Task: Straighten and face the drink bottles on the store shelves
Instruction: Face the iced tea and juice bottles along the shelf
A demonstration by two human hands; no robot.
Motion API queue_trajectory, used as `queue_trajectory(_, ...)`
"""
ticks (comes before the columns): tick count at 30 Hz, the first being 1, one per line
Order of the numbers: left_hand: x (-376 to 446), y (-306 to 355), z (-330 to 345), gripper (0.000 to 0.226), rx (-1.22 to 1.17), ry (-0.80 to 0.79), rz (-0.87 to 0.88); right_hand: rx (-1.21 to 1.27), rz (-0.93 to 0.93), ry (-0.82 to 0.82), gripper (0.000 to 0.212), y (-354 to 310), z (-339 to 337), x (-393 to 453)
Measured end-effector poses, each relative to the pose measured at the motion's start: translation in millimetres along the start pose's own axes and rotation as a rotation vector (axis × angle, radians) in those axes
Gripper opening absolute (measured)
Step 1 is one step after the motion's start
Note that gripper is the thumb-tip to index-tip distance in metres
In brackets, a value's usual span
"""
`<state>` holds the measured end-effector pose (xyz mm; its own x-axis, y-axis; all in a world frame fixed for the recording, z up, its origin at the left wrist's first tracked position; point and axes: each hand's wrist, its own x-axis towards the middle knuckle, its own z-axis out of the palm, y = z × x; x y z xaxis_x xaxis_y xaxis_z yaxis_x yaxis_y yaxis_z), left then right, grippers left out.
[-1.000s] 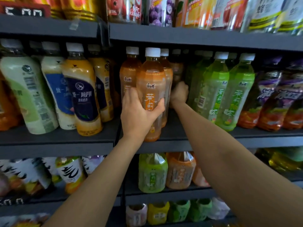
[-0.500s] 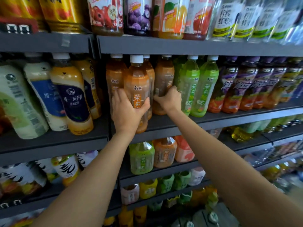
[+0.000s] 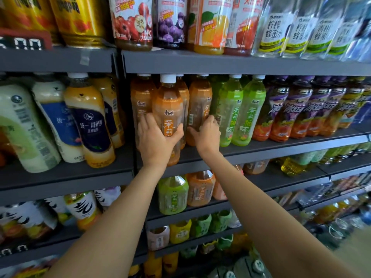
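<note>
On the middle grey shelf (image 3: 261, 149) stand several orange tea bottles with white caps. My left hand (image 3: 155, 140) is wrapped around the front orange tea bottle (image 3: 168, 105), whose label faces me at the shelf's front edge. My right hand (image 3: 206, 134) grips a second orange tea bottle (image 3: 199, 105) just to its right, label turned partly sideways. More orange bottles (image 3: 141, 97) stand behind and to the left. Green tea bottles (image 3: 230, 109) stand upright right beside my right hand.
Purple-labelled bottles (image 3: 297, 113) fill the shelf's right part. Milk tea bottles (image 3: 88, 121) lean on the left bay. Juice bottles (image 3: 132, 23) and lemon honey water (image 3: 275, 31) sit on the shelf above. Lower shelves hold green and orange bottles (image 3: 173, 194).
My right hand came forward from deep in the shelf, bringing the second orange bottle to the front row. My left hand stays on the front bottle. The view has shifted right.
</note>
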<state>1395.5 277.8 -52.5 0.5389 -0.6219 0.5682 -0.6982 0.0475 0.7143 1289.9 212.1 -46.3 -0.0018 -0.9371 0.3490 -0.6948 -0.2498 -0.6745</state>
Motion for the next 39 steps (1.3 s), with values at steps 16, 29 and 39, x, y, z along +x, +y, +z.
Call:
queue_trajectory(16, -2.1, 2.8, 0.4, 0.075, -0.004, 0.006, -0.009, 0.043, -0.002, 0.033, 0.073, 0.7, 26.6, 21.4)
queue_trajectory(29, -4.0, 5.2, 0.9, 0.065, -0.014, 0.032, -0.012, 0.15, 0.005, -0.063, 0.069, 1.6, 27.8, 40.7)
queue_trajectory(39, -20.4, 51.9, 31.3, 0.064, 0.084, -0.082, 0.007, 0.303, -0.098, -0.138, 0.029, 37.7, -36.3, -3.1)
